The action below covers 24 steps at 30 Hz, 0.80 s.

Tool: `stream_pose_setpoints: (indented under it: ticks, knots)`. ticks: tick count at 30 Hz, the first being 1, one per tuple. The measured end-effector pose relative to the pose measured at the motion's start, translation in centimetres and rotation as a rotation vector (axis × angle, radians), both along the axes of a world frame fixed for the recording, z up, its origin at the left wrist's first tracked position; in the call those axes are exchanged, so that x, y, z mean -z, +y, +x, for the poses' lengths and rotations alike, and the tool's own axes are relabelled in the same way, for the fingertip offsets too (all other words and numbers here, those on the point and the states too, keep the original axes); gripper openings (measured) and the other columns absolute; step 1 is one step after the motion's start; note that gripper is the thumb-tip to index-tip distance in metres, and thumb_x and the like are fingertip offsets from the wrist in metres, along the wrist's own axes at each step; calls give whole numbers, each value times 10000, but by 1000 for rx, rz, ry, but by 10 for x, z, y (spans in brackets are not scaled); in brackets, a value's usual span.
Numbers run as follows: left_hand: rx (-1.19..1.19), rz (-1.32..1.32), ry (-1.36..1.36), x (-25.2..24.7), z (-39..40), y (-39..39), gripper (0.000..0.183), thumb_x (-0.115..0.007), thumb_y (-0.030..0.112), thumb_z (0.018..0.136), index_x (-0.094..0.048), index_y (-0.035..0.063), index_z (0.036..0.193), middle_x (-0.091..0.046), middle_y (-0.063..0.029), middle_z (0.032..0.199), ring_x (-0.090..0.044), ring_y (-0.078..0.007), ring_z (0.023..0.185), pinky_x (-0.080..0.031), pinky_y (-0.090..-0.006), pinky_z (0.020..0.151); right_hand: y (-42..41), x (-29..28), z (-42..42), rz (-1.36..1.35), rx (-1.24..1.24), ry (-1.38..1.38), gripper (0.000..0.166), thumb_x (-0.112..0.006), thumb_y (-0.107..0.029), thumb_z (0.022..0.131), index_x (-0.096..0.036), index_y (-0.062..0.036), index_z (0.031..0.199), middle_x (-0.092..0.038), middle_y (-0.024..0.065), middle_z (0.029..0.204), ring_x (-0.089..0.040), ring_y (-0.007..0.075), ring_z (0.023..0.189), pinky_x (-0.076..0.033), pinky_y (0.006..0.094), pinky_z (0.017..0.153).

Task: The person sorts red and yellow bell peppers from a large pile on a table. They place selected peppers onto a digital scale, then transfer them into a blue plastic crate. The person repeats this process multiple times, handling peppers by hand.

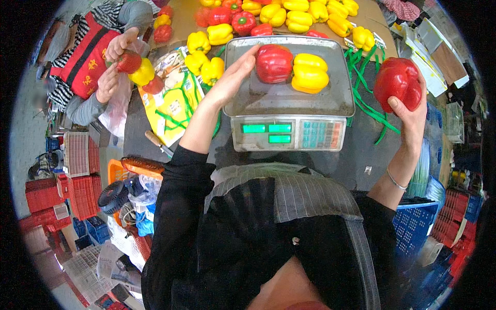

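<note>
A red bell pepper [396, 81] is gripped in my right hand [410, 112], raised to the right of a digital scale's display housing [286, 133] and its metal pan [255, 102]. On that pan lie another red bell pepper [274, 64] and a yellow bell pepper [310, 73], side by side. My left hand [237, 71] reaches over the pan's left edge, fingers stretched out flat. Its fingertips are at the left side of the red pepper on the pan; whether they touch it is hard to tell. The scale's green displays are lit.
Many yellow peppers [299, 21] and red peppers [244, 23] cover the cardboard beyond the scale. Green twist ties [372, 110] lie right of it. At left are a yellow bag [166, 112], a wooden-handled knife [157, 142] and a co-worker's hands [108, 83] with stacked peppers [142, 73].
</note>
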<state>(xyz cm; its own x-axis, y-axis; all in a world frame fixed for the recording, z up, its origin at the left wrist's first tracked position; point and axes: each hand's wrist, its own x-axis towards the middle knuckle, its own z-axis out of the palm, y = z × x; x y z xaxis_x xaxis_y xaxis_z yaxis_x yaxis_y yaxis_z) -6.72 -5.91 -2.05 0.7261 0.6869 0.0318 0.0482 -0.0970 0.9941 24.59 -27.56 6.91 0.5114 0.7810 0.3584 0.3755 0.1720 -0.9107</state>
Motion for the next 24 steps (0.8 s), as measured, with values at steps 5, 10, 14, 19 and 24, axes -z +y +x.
stream_pose_setpoints:
  ticks: [5, 10, 14, 19, 24]
  knots:
    - [-38, -29, 27, 0, -6, -1, 795, -304, 652, 936, -226, 92, 1495, -235, -127, 1540, -199, -281, 1428, -210, -455, 1132, -4, -2, -1, 1, -12, 1, 913, -864, -300, 612, -415, -64, 1372, -508, 147, 1290, -539, 283, 1161, -467, 401, 969]
    - [-124, -69, -4, -2, -18, 2, 804, -360, 663, 918, -277, 94, 1480, -282, -110, 1524, -261, -236, 1402, -226, -417, 1123, -8, 0, 1, -18, 24, -12, 892, -852, -301, 627, -418, -72, 1372, -510, 149, 1287, -536, 282, 1165, -462, 404, 974]
    - [-177, -47, 1, 1, -24, 8, 718, -456, 550, 940, -316, 74, 1459, -361, -121, 1474, -327, -226, 1360, -276, -375, 1101, -7, 2, 1, -28, -1, 2, 906, -860, -303, 618, -414, -75, 1374, -510, 141, 1289, -531, 274, 1170, -452, 403, 984]
    - [-171, 174, 183, 2, -19, 6, 919, -818, 355, 705, -347, 33, 1425, -468, -160, 1355, -422, -240, 1283, -362, -356, 1055, 0, 9, -1, -27, -60, 54, 987, -898, -345, 571, -401, -73, 1378, -514, 123, 1286, -527, 262, 1175, -448, 399, 991]
    - [-195, 774, 368, -6, -1, -9, 1021, -869, 169, 536, -350, 79, 1411, -402, -197, 1366, -396, -378, 1272, -353, -415, 1075, 8, 10, -4, -46, -93, 146, 1010, -911, -315, 553, -386, -71, 1380, -484, 116, 1316, -499, 266, 1207, -439, 399, 1005]
